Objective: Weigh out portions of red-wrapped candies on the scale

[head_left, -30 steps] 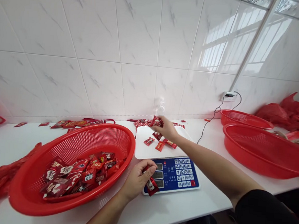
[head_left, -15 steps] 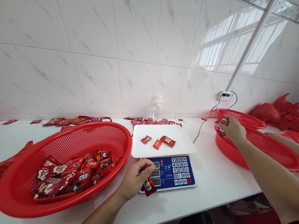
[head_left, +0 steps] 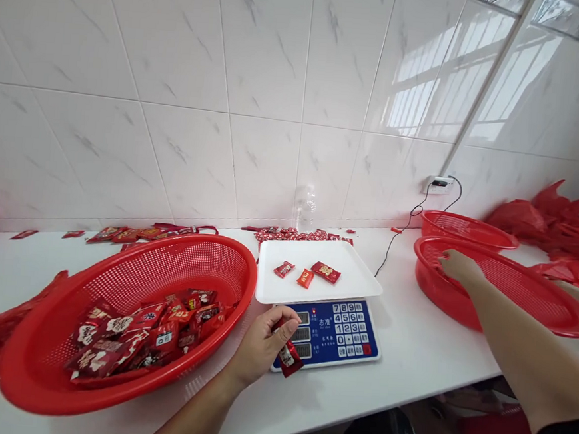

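Observation:
My left hand (head_left: pixel 265 347) is closed round a red candy packet (head_left: pixel 289 359), which pokes out below the fingers over the scale's blue keypad (head_left: pixel 328 334). On the scale's white tray (head_left: pixel 274 289) lie three small red packets, one of them dark red (head_left: pixel 325 271). My right hand (head_left: pixel 459 265) reaches over the left part of a red basket (head_left: pixel 443 299) at the right. Its fingers are bent downward, and whatever they hold is hidden. A large red basket (head_left: pixel 217 248) with several red packets (head_left: pixel 148 323) stands left of the scale.
A second red basket (head_left: pixel 469 224) stands behind the right one. Red bags (head_left: pixel 544 220) and another person's arm (head_left: pixel 577 293) are at the far right. A clear bottle (head_left: pixel 306 208) stands near the wall. A black cable (head_left: pixel 390 248) runs behind the scale.
My right hand has moved slightly right and down, over the basket. The packets seen in it before no longer show. My left hand keeps its packet in nearly the same place.

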Motion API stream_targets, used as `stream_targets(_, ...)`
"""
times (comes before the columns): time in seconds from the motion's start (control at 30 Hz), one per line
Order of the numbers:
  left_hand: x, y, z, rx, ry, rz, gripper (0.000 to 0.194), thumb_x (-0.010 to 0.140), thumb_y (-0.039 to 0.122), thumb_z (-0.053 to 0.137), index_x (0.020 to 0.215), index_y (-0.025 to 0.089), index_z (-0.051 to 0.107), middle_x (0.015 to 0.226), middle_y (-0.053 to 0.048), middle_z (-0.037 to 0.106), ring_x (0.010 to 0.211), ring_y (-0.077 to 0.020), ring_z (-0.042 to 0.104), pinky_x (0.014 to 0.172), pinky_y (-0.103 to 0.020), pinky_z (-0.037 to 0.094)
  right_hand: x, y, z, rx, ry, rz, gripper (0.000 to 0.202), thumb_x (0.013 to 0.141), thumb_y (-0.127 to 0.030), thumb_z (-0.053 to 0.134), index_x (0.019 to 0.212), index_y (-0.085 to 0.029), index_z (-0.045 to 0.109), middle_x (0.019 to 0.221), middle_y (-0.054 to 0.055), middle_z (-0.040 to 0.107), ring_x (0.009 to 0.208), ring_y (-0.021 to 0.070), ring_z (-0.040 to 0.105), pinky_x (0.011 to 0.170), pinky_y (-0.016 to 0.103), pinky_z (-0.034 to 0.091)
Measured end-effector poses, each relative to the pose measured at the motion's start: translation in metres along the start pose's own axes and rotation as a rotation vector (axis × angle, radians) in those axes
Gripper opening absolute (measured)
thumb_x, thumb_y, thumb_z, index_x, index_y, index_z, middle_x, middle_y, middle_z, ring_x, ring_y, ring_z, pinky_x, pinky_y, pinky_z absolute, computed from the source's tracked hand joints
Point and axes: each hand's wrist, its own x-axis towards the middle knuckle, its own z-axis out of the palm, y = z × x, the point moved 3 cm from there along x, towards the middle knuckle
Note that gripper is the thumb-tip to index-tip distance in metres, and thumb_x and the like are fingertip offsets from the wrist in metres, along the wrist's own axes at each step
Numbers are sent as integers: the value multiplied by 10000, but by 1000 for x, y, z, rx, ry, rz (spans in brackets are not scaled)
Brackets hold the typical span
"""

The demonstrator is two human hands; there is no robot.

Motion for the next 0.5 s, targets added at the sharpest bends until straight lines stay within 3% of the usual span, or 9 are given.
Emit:
stream_targets(0.1, 0, 0, -1, -3, 7, 6, 353, 873, 505, 542, 891, 156, 590, 701, 27, 469, 591, -88, 401, 529, -199, 337, -3, -9, 1, -10, -168, 48, 245, 936, -323, 568, 1134, -180, 589, 1136, 70, 597, 970, 184, 611, 815, 352, 531)
stream_targets(0.23, -1, 2, 1, -12, -8, -1, 368, 867, 516, 543, 880, 151, 585, 698, 26, 463, 593, -90, 392, 527, -200, 329, -14, -53, -6, 63, -167, -55, 274, 968, -342, 490, 1180, -189, 571, 1155, 111, 599, 1021, 216, 597, 860, 385, 499)
stream_targets(0.3, -1, 2, 2, -13, -13, -17, 380, 858, 527, 549, 879, 150, 583, 684, 31, 450, 576, -88, 371, 514, -201, 318, -30, -93, -5, 132, -157, -208, 368, 989, -357, 401, 1281, -162, 509, 1214, 167, 581, 1111, 266, 561, 911, 425, 461)
stream_targets(0.37, -1, 3, 2, -20, -12, -33, 391, 849, 540, 552, 881, 151, 579, 669, 36, 439, 560, -87, 357, 503, -201, 311, -57, -137, 0, 199, -206, -400, 441, 977, -391, 400, 1359, -174, 442, 1318, 147, 534, 1200, 265, 509, 978, 422, 425)
stream_targets(0.5, -1, 3, 2, -11, 4, -34, 404, 841, 547, 556, 882, 147, 591, 684, 26, 457, 582, -95, 380, 518, -202, 321, -123, -217, 16, 280, -440, -795, 590, 894, -537, 510, 1419, -292, 396, 1468, 44, 410, 1336, 231, 391, 1077, 381, 357)
